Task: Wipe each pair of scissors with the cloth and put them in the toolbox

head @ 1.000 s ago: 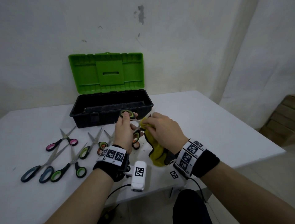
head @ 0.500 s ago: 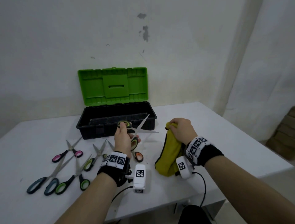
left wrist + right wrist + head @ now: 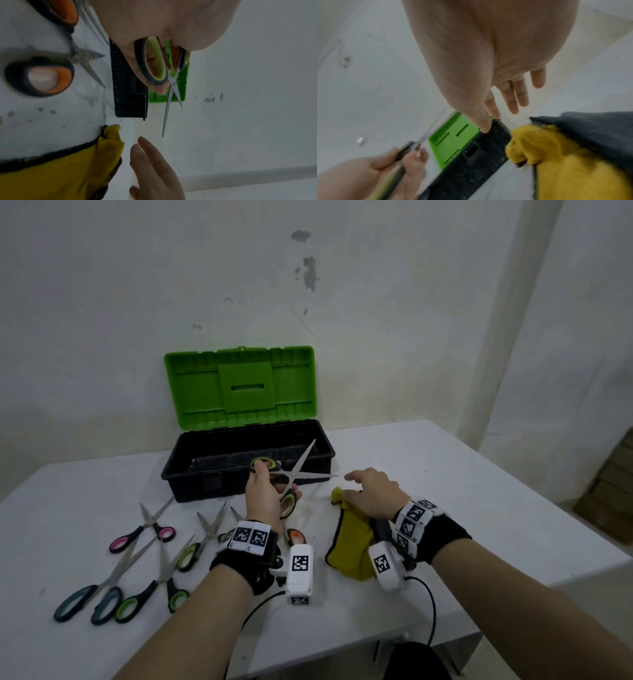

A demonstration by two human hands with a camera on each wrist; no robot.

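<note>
1 open black toolbox point(image 3: 191, 474) holds no scissors visibly inside.

My forearms are bare. Each wrist wears a black wristband point(image 3: 239, 568) ringed with white square-code tags point(image 3: 248, 537); a white camera block point(image 3: 299, 573), lower centre, trails a black cable point(image 3: 432, 609).

The head view looks down over the worktop point(image 3: 445, 474); both close, tilted wrist views share the toolbox point(image 3: 128, 88).
</note>
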